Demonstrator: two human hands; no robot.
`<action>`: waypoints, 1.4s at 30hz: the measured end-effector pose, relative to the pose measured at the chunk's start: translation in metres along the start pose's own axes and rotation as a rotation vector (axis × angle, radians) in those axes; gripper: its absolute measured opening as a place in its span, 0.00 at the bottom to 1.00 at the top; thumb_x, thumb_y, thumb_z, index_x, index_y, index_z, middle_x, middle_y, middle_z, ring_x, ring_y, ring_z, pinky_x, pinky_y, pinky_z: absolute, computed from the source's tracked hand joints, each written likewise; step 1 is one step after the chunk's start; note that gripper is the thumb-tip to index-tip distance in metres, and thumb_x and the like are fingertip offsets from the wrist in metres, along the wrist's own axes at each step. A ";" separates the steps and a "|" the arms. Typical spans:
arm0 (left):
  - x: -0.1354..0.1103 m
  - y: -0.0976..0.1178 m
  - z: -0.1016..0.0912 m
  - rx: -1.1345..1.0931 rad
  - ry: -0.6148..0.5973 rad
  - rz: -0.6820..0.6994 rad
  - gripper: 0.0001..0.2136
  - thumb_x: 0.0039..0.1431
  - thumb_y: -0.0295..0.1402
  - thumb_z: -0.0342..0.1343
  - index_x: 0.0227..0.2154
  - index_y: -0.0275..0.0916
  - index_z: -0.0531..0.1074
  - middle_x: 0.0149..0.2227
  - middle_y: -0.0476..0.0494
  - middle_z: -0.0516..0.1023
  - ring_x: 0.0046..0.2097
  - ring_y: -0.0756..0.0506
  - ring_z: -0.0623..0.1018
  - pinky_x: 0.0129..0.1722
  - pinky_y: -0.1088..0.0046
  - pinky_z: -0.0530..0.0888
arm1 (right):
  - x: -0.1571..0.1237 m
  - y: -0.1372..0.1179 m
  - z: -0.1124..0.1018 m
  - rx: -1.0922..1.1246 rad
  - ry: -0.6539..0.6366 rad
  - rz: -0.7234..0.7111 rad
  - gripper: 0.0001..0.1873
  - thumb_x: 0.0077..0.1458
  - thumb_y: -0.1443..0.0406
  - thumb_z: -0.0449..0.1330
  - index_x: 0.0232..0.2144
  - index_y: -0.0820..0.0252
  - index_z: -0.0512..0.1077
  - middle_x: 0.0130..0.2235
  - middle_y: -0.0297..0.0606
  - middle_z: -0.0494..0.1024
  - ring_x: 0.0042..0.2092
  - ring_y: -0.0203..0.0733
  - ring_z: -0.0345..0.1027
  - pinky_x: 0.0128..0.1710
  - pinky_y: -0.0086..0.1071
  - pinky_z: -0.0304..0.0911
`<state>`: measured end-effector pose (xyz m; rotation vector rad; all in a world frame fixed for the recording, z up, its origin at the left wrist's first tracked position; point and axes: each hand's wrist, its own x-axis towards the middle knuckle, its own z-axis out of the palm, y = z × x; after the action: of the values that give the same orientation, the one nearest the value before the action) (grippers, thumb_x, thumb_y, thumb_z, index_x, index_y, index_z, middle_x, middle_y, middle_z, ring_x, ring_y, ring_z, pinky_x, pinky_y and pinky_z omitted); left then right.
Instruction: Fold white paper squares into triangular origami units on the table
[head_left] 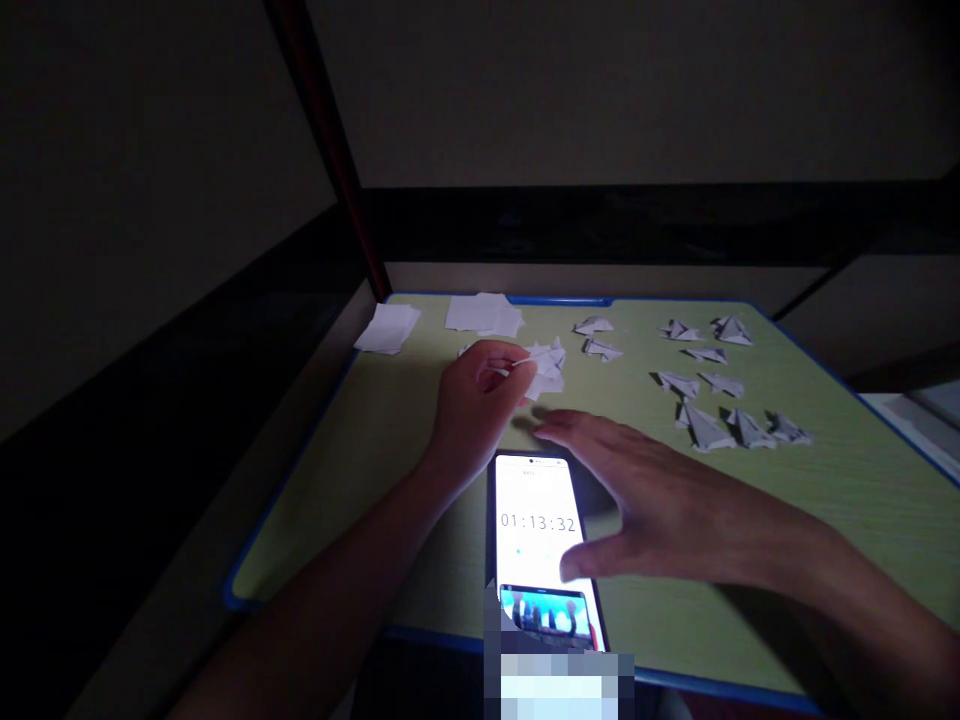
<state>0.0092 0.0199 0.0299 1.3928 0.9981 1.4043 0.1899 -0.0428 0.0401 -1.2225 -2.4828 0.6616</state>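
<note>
My left hand (480,395) is closed in a pinch on a folded white paper piece (546,368) above the green table (360,450). My right hand (645,500) hovers flat with fingers spread, just right of a lit phone (536,530) lying on the table; its thumb reaches over the screen. The phone shows a timer reading 01:13:32.
Several folded paper shapes (712,400) lie scattered on the right half of the table, two more (596,338) near the middle back. Flat white paper sheets (484,314) and another stack (388,328) sit at the far left edge. A dark post (330,150) rises behind the table.
</note>
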 end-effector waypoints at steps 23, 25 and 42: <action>0.000 -0.004 -0.003 0.024 0.006 0.075 0.05 0.50 0.27 0.60 0.30 0.36 0.70 0.27 0.51 0.74 0.25 0.55 0.74 0.20 0.83 0.70 | 0.007 -0.019 0.009 -0.005 -0.142 -0.095 0.55 0.43 0.46 0.66 0.66 0.58 0.50 0.68 0.49 0.51 0.67 0.60 0.44 0.62 0.52 0.52; 0.001 -0.005 -0.003 0.012 0.006 0.086 0.06 0.49 0.27 0.61 0.30 0.36 0.70 0.27 0.51 0.74 0.25 0.55 0.74 0.19 0.83 0.70 | 0.010 -0.018 0.006 -0.023 -0.085 -0.137 0.50 0.45 0.47 0.66 0.64 0.60 0.55 0.66 0.49 0.57 0.66 0.57 0.49 0.62 0.50 0.52; -0.004 -0.005 0.003 0.025 -0.045 0.100 0.04 0.49 0.25 0.58 0.28 0.37 0.69 0.25 0.52 0.74 0.24 0.55 0.72 0.22 0.81 0.72 | 0.022 0.016 -0.006 -0.043 0.215 0.013 0.11 0.62 0.63 0.52 0.30 0.61 0.70 0.30 0.37 0.73 0.32 0.38 0.66 0.34 0.34 0.60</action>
<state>0.0125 0.0174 0.0244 1.5044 0.9314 1.4309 0.1906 -0.0152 0.0379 -1.2544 -2.3242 0.4561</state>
